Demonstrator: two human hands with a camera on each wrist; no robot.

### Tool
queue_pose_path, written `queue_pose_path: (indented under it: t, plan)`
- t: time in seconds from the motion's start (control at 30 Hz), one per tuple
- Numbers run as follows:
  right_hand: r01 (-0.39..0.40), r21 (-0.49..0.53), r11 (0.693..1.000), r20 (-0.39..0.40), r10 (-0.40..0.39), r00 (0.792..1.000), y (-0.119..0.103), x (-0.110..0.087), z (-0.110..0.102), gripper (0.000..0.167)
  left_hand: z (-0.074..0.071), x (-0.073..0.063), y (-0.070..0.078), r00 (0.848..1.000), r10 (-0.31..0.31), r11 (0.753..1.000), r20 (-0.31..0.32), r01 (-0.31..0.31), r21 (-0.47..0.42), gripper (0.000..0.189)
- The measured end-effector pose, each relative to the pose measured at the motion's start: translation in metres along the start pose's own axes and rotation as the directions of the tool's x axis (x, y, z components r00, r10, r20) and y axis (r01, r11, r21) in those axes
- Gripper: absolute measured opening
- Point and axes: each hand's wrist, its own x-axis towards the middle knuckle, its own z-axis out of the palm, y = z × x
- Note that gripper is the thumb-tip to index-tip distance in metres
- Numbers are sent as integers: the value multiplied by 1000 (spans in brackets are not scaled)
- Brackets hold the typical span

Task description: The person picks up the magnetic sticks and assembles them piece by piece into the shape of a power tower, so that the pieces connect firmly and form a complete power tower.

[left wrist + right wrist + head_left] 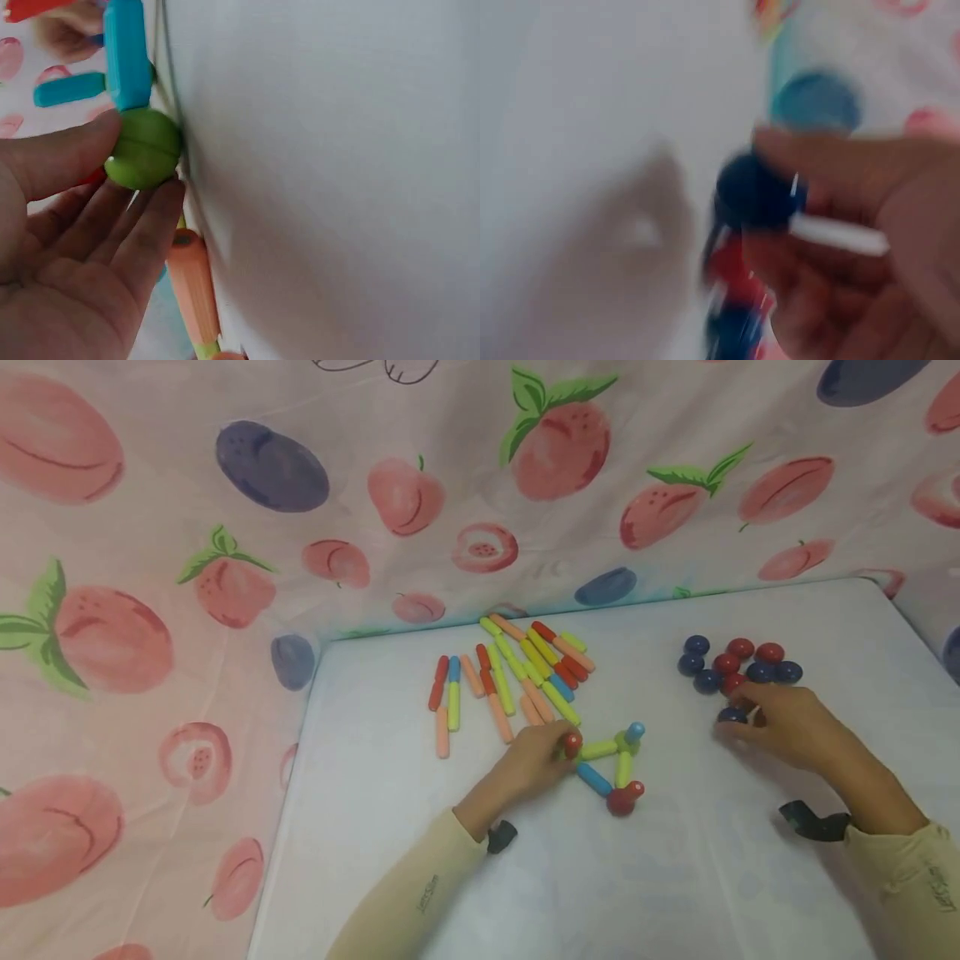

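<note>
My left hand (536, 760) grips one corner of a triangular frame of rods and balls on the white table. In the left wrist view its thumb and fingers hold a green ball (142, 150), with a blue rod (127, 52) joined to it. The frame's other corners are a green ball (626, 744) and a red ball (620, 803). Short rods stand up from the corners, among them a light blue rod (636, 732). At the right, my right hand (787, 722) pinches a dark blue ball (754, 191) between thumb and fingers, beside the group of balls.
Several loose rods (498, 681) in red, blue, orange and yellow-green lie behind my left hand. Red balls (741, 648) and dark blue balls (697, 645) cluster beyond my right hand. A fruit-printed cloth (420, 543) rises along the table's back and left edges.
</note>
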Motion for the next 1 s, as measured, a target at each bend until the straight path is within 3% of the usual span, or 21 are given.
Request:
queue_pose_path:
  t: [0.1,0.17,0.23,0.33,0.43,0.6,0.67,0.7,0.8,0.9,1.0]
  plan:
    - [210,163,964,-25,-209,978,-33,-8,3,36,3,1,4,996,-53,998,-66,54,16,31]
    - [326,253,911,-45,-325,944,-53,-13,7,35,5,-2,8,992,-69,997,-105,73,31,26]
    - [402,324,856,-52,-409,911,-68,-16,10,35,7,-8,13,994,-46,996,-96,53,73,24]
    - [467,376,800,-43,-488,872,-82,-19,16,36,11,-18,24,997,80,988,-5,-78,131,23]
    - [491,426,760,-40,-526,850,-89,-19,21,40,19,-26,34,982,174,973,73,-183,142,36]
    - [512,475,716,-75,-546,834,-95,-19,29,42,32,-28,41,982,185,970,45,-190,150,42]
    - [503,474,723,-84,-531,843,-92,-19,26,43,34,-27,40,981,190,968,31,-193,160,35]
    - [499,446,743,-98,-513,853,-88,-18,23,43,34,-27,39,981,190,969,25,-192,156,33]
    - [435,258,863,-201,-393,897,-64,-14,11,38,30,-25,35,982,188,973,33,-190,134,27]
    - [237,27,971,-308,-218,926,-31,-3,3,30,22,-24,28,981,182,976,60,-188,110,26]
    - [24,-82,996,-280,-46,959,-2,5,3,36,14,-22,23,974,202,971,103,-213,112,23]
